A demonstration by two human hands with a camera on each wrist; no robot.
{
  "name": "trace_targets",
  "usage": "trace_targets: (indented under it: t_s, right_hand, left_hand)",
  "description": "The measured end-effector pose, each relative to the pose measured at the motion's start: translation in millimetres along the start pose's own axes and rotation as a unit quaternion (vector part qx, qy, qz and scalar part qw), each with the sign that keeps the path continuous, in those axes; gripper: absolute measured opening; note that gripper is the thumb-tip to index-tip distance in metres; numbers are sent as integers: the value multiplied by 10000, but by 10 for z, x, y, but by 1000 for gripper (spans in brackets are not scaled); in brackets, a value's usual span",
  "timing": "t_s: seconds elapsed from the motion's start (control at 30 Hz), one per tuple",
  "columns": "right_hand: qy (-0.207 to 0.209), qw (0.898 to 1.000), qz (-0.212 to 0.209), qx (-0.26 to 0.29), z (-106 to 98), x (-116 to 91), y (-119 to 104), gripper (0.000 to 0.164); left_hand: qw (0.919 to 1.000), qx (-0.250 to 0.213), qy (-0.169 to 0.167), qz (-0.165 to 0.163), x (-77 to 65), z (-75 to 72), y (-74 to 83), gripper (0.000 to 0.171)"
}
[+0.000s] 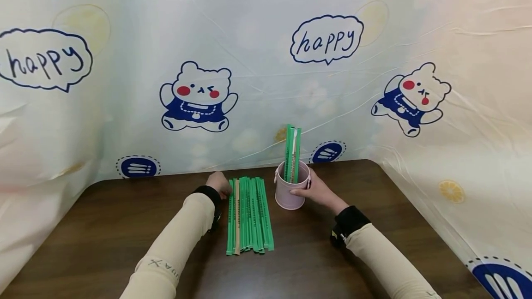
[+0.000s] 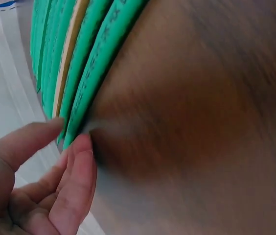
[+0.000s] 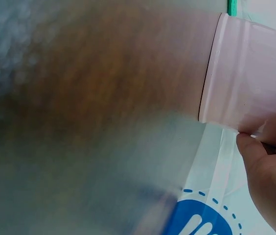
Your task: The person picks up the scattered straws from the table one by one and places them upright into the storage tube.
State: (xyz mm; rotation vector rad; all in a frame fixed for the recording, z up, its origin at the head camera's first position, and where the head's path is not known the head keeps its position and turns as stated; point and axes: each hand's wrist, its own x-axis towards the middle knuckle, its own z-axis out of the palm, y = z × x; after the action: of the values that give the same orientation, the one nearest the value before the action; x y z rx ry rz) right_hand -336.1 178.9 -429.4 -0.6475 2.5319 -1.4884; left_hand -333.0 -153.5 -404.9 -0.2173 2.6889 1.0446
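A row of slim green printed paper-wrapped sticks point(image 1: 254, 216) lies side by side on the table, with a brown one point(image 1: 237, 225) near its left side. At the far end of the row, my left hand point(image 1: 219, 184) has thumb and fingertips on either side of the outermost green stick point(image 2: 86, 90), pinching its tip. My right hand point(image 1: 317, 191) grips a small pale pink bucket point(image 1: 289, 197) from its right side, thumb across the front. Several green wrapped sticks point(image 1: 288, 151) stand upright in the bucket, one with a white and brown face.
The dark wooden table point(image 1: 324, 262) ends at a back edge just beyond the bucket. Behind it hangs a pale cloth point(image 1: 266, 36) printed with bears and "happy" bubbles, which also drapes down both sides.
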Motion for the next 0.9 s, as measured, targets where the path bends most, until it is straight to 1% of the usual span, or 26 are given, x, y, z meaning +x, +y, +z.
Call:
trace_targets:
  t_s: [0.1,0.2,0.3,0.43,0.57,0.67,0.73,0.83,0.9]
  right_hand:
    - [-17,10000,26,0,16,22,-10,97]
    - [-26,10000,-82,16,21,51,-27,96]
    - [-1,9999,-124,0,24,58,-28,95]
    - [-27,9999,-108,-71,33,30,6,95]
    - [-54,9999,-104,10,44,1,48,95]
    - [-59,9999,-113,101,45,-11,61,94]
    - [-66,9998,-131,118,39,-13,61,94]
    - [-48,9997,-196,114,22,-3,43,93]
    - [-38,9996,-248,118,7,11,30,93]
  left_hand:
    - [9997,205,99,-35,28,20,-5,23]
    - [9995,186,269,-54,19,18,-4,28]
    - [9988,241,413,-78,16,26,-6,29]
    - [9984,355,415,-119,17,51,-38,28]
    - [9988,180,440,-132,35,43,-97,26]
    - [9986,-91,494,-134,80,0,-160,21]
    - [9980,-349,512,-129,107,-45,-191,23]
    - [9937,-1012,456,-123,127,-140,-181,37]
    - [9872,-1549,379,-98,133,-216,-144,46]
